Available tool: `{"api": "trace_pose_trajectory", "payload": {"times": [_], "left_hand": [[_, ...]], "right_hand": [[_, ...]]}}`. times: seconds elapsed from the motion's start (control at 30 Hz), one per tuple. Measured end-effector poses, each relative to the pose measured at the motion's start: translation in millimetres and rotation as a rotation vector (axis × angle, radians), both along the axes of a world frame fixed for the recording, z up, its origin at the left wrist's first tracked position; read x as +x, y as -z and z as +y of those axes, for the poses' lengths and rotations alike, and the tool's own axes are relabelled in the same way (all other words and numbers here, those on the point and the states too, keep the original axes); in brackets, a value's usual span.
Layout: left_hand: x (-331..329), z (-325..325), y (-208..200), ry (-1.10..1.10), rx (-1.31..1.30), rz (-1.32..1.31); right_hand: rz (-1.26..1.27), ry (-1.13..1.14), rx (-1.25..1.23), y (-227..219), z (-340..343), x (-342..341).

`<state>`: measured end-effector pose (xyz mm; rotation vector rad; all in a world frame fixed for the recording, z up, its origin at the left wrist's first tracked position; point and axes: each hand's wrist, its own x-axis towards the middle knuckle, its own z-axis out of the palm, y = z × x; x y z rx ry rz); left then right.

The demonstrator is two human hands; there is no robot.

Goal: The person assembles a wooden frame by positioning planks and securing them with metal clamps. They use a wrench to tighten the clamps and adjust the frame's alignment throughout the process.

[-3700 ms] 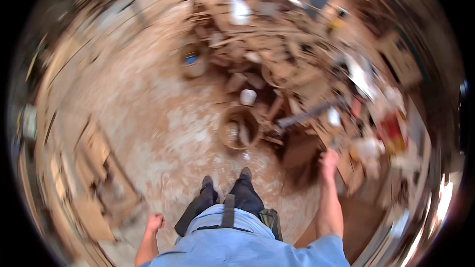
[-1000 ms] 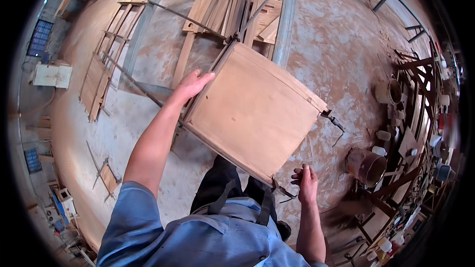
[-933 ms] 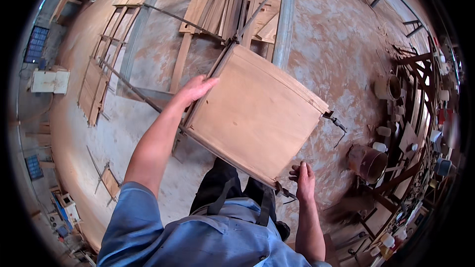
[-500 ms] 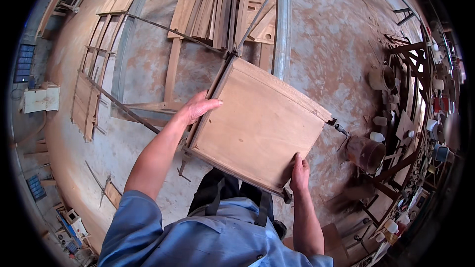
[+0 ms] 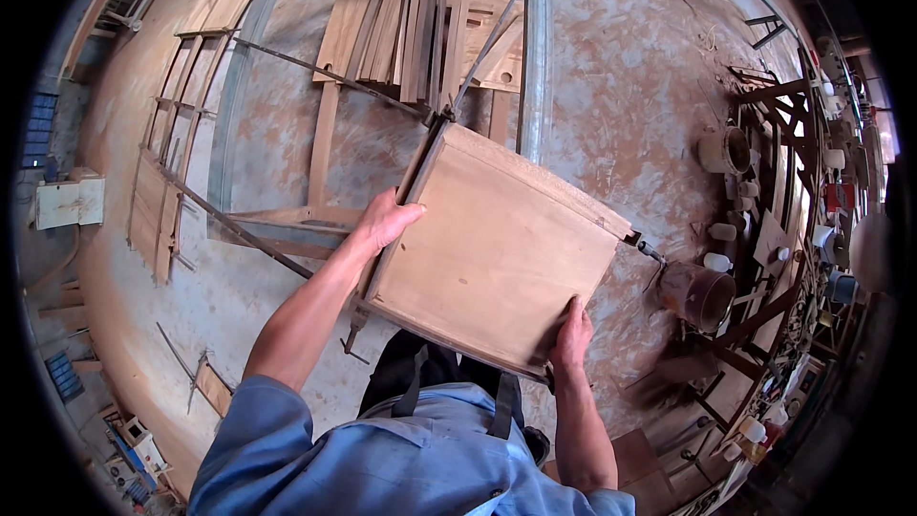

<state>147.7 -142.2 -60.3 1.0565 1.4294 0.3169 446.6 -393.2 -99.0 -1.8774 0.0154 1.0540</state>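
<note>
A square wooden panel point(image 5: 497, 248) with raised edge strips is held tilted in front of my body. My left hand point(image 5: 389, 220) grips its left edge, with the thumb resting on the face. On the lower right edge my right hand point(image 5: 572, 336) is closed, thumb on top and the other fingers hidden beneath. Long metal bar clamps run along the panel's edges. One clamp handle point(image 5: 354, 342) sticks out at the lower left corner, and another clamp end point(image 5: 650, 250) shows at the right corner.
Beyond the panel, several wooden boards point(image 5: 401, 43) lie on a wooden frame. A metal rail point(image 5: 538, 67) runs beside them. Clamped panels point(image 5: 181, 105) lean at the left. Buckets point(image 5: 697, 294) and cluttered shelving point(image 5: 783, 229) line the right side. The floor point(image 5: 630, 115) is stained.
The surroundings have shifted slightly left in the view. The panel stays in both hands at nearly the same tilt, and neither grip has visibly changed.
</note>
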Motion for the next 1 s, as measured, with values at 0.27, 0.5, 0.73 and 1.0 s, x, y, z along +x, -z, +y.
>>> {"api": "trace_pose_trajectory", "payload": {"times": [0.27, 0.5, 0.73, 1.0], "left_hand": [[-3.5, -23.5, -3.9, 0.021, 0.099, 0.099], [-5.0, -68.2, -53.6, -0.054, 0.134, 0.134], [-7.9, -155.5, -81.0, -0.259, 0.247, 0.161], [-12.5, -296.5, -129.0, -0.589, 0.217, 0.232]], "right_hand": [[-0.031, 0.019, 0.011, -16.6, 6.0, 1.8], [-0.094, -0.034, 0.075, -29.5, -13.5, 12.7], [-0.078, -0.266, 0.143, -40.1, -31.2, 49.3], [-0.007, -0.551, 0.163, -71.1, -51.1, 58.6]]}}
